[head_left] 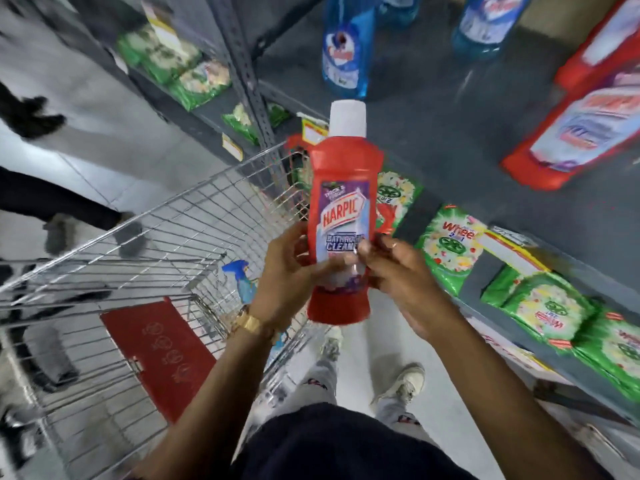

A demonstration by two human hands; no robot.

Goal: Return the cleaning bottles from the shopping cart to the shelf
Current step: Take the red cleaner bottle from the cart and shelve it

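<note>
A red Harpic bottle (343, 188) with a white cap is held upright in front of me, above the right edge of the wire shopping cart (145, 237). My left hand (287, 278) grips its lower left side. My right hand (398, 275) holds its lower right side, fingers on the label. A blue spray bottle (240, 278) lies in the cart, partly hidden behind my left wrist. The grey shelf (450, 116) ahead carries blue bottles (346, 46) and a large red Harpic bottle (581, 109) at the right.
Green Wheel detergent packs (453, 251) fill the lower shelf on the right and the shelf bays at upper left. A red flap (159, 355) lies in the cart. Another person's legs and shoes (38, 116) are on the floor at left. My feet are below.
</note>
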